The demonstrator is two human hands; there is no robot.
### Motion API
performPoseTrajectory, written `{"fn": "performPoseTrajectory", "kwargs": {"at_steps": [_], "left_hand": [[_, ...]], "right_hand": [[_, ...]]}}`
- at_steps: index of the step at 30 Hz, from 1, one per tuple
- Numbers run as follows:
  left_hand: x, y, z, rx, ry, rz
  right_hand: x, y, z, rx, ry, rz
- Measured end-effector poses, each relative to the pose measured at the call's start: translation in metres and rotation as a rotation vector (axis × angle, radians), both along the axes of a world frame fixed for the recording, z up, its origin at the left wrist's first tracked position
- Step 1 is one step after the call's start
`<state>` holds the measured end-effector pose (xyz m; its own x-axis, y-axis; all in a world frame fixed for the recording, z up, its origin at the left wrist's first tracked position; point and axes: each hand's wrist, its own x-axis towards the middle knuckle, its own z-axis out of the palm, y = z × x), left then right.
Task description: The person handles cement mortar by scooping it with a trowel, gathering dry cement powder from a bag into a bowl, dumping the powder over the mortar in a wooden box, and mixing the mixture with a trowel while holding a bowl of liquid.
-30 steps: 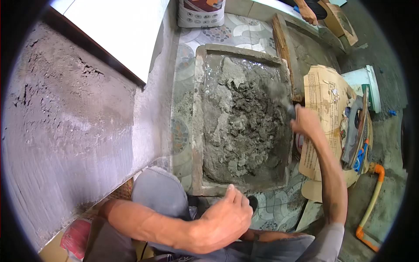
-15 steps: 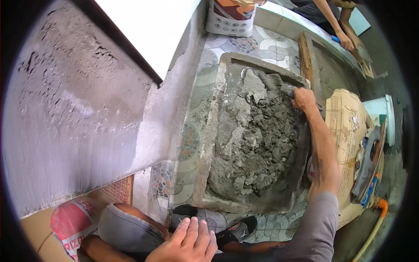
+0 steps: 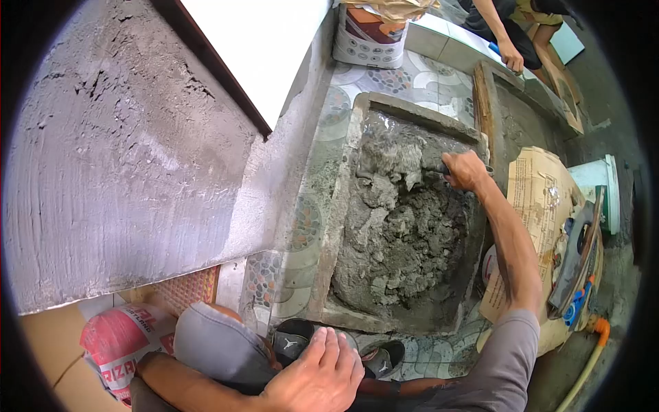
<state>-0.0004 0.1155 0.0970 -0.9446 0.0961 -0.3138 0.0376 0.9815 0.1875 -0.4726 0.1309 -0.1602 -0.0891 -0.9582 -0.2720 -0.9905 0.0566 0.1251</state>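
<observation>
Wet grey mortar [image 3: 419, 240] lies heaped in a shallow rectangular mixing tray [image 3: 329, 254] on the floor. My right hand [image 3: 467, 171] is closed around the handle of a trowel [image 3: 432, 167] over the tray's upper part. The trowel's blade is mostly hidden by mortar. At the bottom of the view, my left hand [image 3: 322, 374] rests near my knees with its fingers stretched out, holding nothing.
A roughly plastered wall [image 3: 130, 172] stands at left, above a cement bag [image 3: 123, 336]. Another bag [image 3: 371, 38] is at the back. Flattened brown paper [image 3: 532, 206], a float [image 3: 576, 254] and a white bucket [image 3: 600, 189] lie right. Another person's hand [image 3: 510, 56] works beyond.
My right hand has moved left and slightly down with the trowel, shifting mortar at the tray's upper end. The view has tilted a little. The other person's hand has moved left.
</observation>
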Motion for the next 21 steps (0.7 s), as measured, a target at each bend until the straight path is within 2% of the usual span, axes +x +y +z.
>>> {"fn": "performPoseTrajectory", "kwargs": {"at_steps": [2, 5, 6, 9, 11, 16, 19, 21], "left_hand": [[-0.002, -0.002, -0.005, 0.002, -0.039, -0.043], [-0.009, -0.007, -0.007, 0.034, -0.051, -0.088], [-0.012, -0.010, -0.008, 0.046, -0.051, -0.099], [-0.014, -0.012, -0.005, 0.068, -0.066, -0.131], [-0.014, -0.015, -0.006, 0.060, -0.059, -0.136], [-0.001, -0.018, -0.009, 0.090, -0.083, -0.044], [0.009, -0.016, -0.005, 0.023, -0.095, 0.022], [0.012, -0.017, 0.002, 0.025, -0.112, 0.028]], "right_hand": [[0.008, 0.022, 0.013, -0.102, -0.011, 0.081], [0.030, 0.043, 0.048, -0.110, 0.090, 0.203], [0.039, 0.047, 0.064, -0.035, 0.183, 0.268], [0.041, 0.064, 0.081, -0.035, 0.198, 0.169], [0.028, 0.061, 0.083, -0.010, 0.227, -0.055], [-0.019, 0.025, 0.044, 0.074, 0.246, -0.551], [-0.067, 0.025, -0.039, 0.033, 0.256, -0.514], [-0.044, 0.026, -0.033, 0.049, 0.168, -0.513]]}}
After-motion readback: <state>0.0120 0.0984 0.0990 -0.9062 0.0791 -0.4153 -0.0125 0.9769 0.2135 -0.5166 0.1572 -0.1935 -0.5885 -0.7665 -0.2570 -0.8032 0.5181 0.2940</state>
